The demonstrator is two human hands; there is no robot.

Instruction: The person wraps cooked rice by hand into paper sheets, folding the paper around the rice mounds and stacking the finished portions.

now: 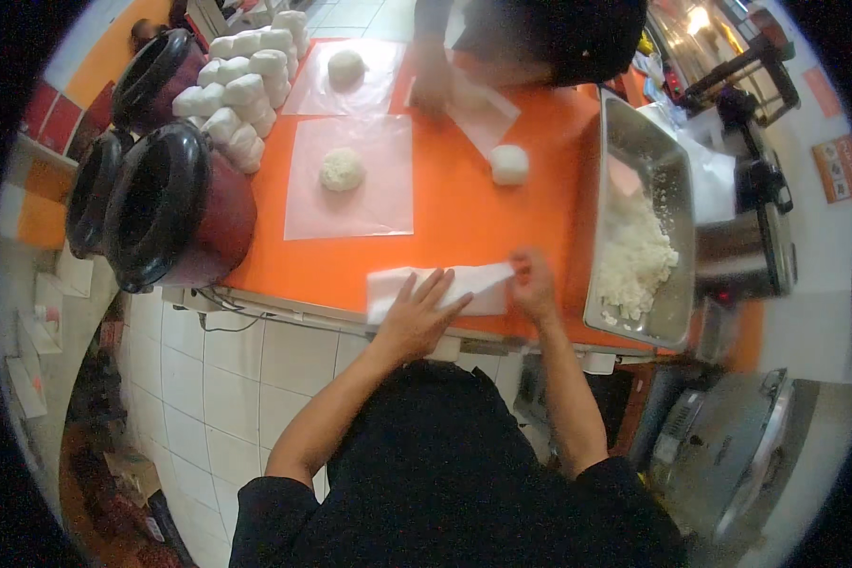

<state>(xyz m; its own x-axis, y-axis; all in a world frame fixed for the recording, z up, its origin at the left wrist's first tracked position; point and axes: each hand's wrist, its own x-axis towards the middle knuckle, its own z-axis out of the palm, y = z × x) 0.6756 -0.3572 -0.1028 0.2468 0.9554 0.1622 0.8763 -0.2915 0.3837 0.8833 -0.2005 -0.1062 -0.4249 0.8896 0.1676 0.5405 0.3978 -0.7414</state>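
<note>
My left hand [419,312] lies flat with spread fingers on a folded sheet of thin white wrapping [479,284] at the near edge of the orange tabletop [454,227]. My right hand [532,280], slightly blurred, pinches the right end of that sheet between thumb and fingers. Whatever the folded sheet may cover is hidden. Farther left, a round portion of white rice [342,170] rests on an open translucent sheet [348,216], and another round portion [346,69] sits on a second sheet [305,92] behind it. A wrapped white bundle [509,165] stands right of centre.
A steel pan [685,234] holding loose white rice [635,263] stands at the right. Dark-rimmed red pots [220,213] and a stack of wrapped white bundles [245,89] occupy the left. Across the table, a co-worker's hand [429,89] is at another sheet [486,121].
</note>
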